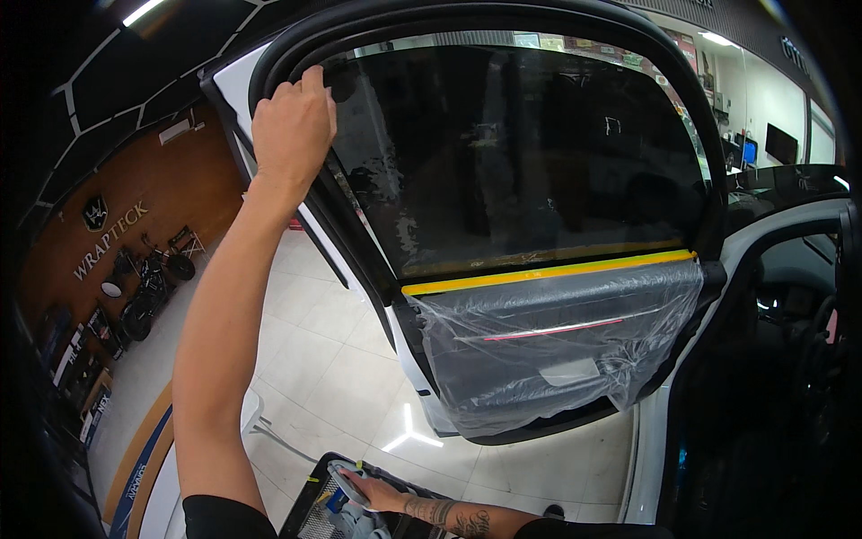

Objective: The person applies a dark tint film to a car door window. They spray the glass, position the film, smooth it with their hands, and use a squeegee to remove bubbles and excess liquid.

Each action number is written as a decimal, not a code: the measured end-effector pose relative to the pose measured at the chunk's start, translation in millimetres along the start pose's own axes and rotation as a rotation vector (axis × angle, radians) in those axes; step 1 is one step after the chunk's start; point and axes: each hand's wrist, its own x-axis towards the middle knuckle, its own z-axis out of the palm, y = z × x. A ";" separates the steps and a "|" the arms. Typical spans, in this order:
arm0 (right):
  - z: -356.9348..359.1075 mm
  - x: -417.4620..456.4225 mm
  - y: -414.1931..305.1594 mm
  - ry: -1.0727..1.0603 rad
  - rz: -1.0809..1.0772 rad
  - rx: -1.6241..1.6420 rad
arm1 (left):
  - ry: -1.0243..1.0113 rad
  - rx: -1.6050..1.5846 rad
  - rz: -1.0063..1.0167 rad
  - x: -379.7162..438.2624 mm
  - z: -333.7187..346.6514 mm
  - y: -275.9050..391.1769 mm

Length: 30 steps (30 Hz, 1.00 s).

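My left hand (pixel 294 128) is raised to the upper left corner of an open car door, its fingers curled on the black window frame (pixel 377 42). Dark film with ragged, patchy areas shows on the door window (pixel 512 148). Yellow masking tape (pixel 539 272) runs along the window's bottom edge, and clear plastic sheeting (pixel 559 350) hangs from it over the door's inner panel. Low down, my right hand (pixel 367 490) grips a grey handled tool (pixel 350 482), partly hidden, over a black tray (pixel 296 515).
A white car body (pixel 650 445) with a dark interior stands at the right. Long cardboard boxes (pixel 145 465) lie at the lower left. A grey hose (pixel 286 441) runs to the tray above the tiled floor (pixel 303 357). A motorcycle (pixel 145 290) stands by the far wall.
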 end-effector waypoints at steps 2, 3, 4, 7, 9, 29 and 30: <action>1.6 -1.1 -0.7 -0.041 0.063 -0.025 | 0.015 0.043 0.020 3.5 0.6 -5.5; 3.1 -2.1 -1.2 -0.019 0.041 -0.039 | 0.024 0.071 0.049 5.2 1.1 -8.5; 4.8 -3.7 1.9 0.006 0.019 -0.056 | 0.032 0.068 0.071 8.2 1.8 -9.6; 3.6 -7.4 1.4 0.017 0.006 -0.061 | 0.044 0.062 0.111 10.5 2.2 -13.0; 1.0 -9.1 -0.3 -0.010 0.038 -0.051 | 0.046 0.051 0.107 5.8 1.3 -10.6; -13.2 -15.3 -20.8 -0.204 0.183 -0.020 | -0.040 0.126 0.068 -1.7 7.6 -19.5; -13.5 -15.8 -26.0 -0.225 0.163 0.063 | -0.033 0.119 0.078 -4.1 5.2 -26.1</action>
